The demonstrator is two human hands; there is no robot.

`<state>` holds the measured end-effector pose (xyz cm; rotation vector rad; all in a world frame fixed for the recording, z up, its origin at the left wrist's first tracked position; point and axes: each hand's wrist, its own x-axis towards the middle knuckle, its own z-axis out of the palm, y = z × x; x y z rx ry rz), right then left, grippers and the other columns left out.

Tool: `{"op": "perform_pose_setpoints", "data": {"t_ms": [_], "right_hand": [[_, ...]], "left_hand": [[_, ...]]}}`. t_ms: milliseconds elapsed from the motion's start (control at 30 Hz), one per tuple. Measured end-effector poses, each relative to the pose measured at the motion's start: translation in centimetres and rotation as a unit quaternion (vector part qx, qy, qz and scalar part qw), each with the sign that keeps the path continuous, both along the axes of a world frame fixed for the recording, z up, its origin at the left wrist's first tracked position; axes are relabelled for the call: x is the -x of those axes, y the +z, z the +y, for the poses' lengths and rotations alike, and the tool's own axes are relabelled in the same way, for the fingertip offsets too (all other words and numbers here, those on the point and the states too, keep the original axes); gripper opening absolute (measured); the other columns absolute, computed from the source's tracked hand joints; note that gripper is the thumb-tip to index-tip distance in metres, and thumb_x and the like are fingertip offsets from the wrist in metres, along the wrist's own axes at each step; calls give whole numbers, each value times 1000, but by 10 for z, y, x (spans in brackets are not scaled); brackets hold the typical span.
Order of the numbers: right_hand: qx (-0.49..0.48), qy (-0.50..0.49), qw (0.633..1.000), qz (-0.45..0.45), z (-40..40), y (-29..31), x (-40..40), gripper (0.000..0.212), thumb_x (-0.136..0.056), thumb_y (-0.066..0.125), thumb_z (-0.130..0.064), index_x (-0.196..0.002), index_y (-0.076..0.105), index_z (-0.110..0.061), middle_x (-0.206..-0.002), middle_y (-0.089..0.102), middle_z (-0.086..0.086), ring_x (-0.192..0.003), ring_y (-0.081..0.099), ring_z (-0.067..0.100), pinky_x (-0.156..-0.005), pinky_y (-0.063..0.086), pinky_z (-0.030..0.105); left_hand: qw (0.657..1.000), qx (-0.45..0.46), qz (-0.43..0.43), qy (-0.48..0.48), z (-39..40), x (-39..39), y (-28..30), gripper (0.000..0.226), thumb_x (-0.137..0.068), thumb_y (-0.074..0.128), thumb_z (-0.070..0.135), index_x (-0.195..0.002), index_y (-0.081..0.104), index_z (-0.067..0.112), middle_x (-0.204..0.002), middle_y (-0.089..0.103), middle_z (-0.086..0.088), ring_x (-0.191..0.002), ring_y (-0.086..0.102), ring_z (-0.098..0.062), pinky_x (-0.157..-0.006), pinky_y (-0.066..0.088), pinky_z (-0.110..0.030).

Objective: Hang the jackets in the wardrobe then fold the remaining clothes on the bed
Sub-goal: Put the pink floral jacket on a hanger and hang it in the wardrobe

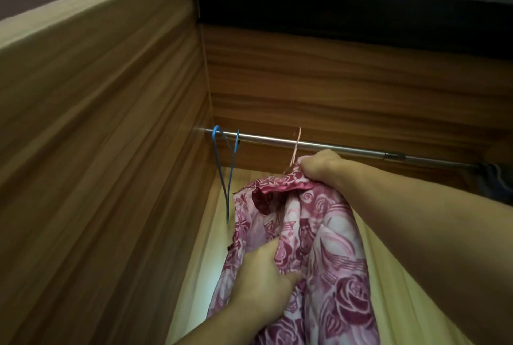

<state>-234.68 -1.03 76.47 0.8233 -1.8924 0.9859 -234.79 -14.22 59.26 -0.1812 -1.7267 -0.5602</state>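
Head view: our right hand (319,168) grips the floral jacket (319,247) at its collar on a pink hanger (296,147) hooked over the wardrobe rail (347,148); our left hand (266,272) clutches its fabric lower down.

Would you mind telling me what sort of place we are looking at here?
Most likely the inside of a bedroom wardrobe: wood-grain panels, a metal hanging rail carrying blue hangers, and a rose-patterned jacket on a pink hanger.

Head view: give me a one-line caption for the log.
Both hands, left and right, grip a rose-print jacket on a pink hanger hooked over the wardrobe rail.
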Motion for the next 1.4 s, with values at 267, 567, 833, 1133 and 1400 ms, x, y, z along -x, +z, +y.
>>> {"op": "perform_pose_setpoints", "data": {"t_ms": [267, 567, 833, 1133, 1400], "right_hand": [[-63, 18, 998, -10, -5, 2, 2, 33, -96, 50, -14, -125, 60, -1, -129, 59, 18, -121, 55, 31, -92, 44, 33], [-96, -115, 989, 14, 10, -4, -2, 39, -93, 57, -35, -117, 65, -6, -122, 62, 11, -107, 62, 26, -77, 44, 28], [-178, 10, 979, -96, 37, -9, -9, 27, -91, 57, -33, -80, 65, -10, -63, 69, 4, -53, 65, 18, -56, 55, 23], [-38, -53, 997, 53, 46, 14, 0, 42, -77, 76, -36, -107, 67, -7, -97, 68, 7, -87, 66, 24, -69, 48, 24], [-55, -85, 992, 81, 29, 7, 4, 48, -79, 70, -44, -112, 68, -9, -112, 68, 10, -102, 63, 29, -70, 43, 26]], "left_hand": [[1000, -3, -13, -6, -2, 2, -2, 37, -78, 78, 23, -114, 69, 27, -101, 73, 13, -96, 67, -8, -86, 52, -23], [997, -25, -34, -71, 19, 5, -18, 37, -76, 78, 22, -111, 70, 31, -93, 74, 20, -85, 67, 6, -85, 53, -19], [994, -42, -19, -96, 38, 1, -20, 28, -78, 79, 19, -99, 68, 34, -92, 74, 19, -83, 67, 7, -82, 53, -15], [998, -34, 8, -47, 52, -7, 3, 28, -78, 79, 21, -103, 67, 26, -94, 73, 15, -84, 65, 7, -71, 47, -4], [996, -54, -21, -72, 51, -14, -10, 42, -74, 81, 23, -113, 67, 25, -100, 74, 14, -89, 68, 2, -85, 54, -21]]}}
